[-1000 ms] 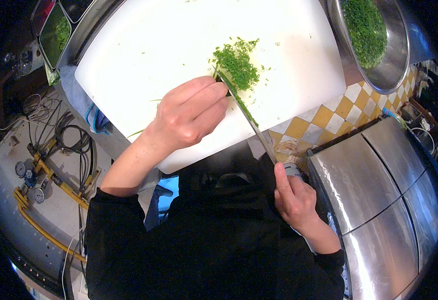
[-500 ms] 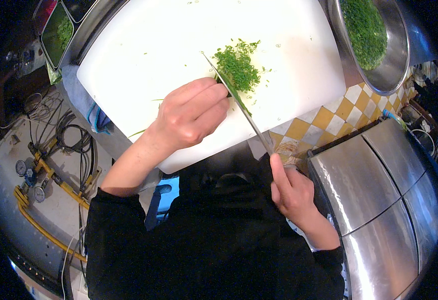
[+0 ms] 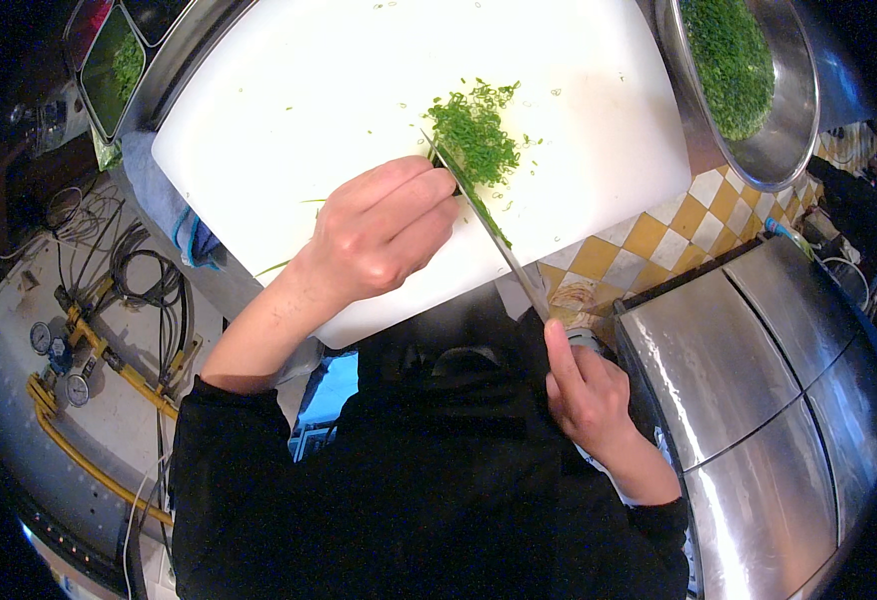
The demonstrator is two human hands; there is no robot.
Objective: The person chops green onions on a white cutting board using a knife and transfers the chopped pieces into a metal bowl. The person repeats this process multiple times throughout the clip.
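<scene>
My right hand (image 3: 591, 400) is wrapped round the handle of a kitchen knife (image 3: 525, 280), index finger stretched along its top. The blade slants up and left across a white cutting board (image 3: 289, 75), right beside the knuckles of my left hand (image 3: 384, 225). Those left fingers are curled down onto thin green stalks, likely scallions or chives; most of the bunch is hidden under the hand. Stalk ends (image 3: 274, 267) poke out by my left wrist. Just beyond the blade lies a pile of finely chopped greens (image 3: 477, 135), with stray rings scattered around it.
At the upper right stands a steel bowl (image 3: 799, 150) heaped with chopped greens (image 3: 729, 70). A container (image 3: 109, 95) with more greens is at the upper left, above a blue cloth (image 3: 184, 225). Steel panels (image 3: 719, 340) lie to the right; yellow pipes with gauges (image 3: 59, 360) to the left.
The knife has slid back toward me and slightly right, its tip now nearer my left fingers. My right hand moved down with it; my left hand stays in place.
</scene>
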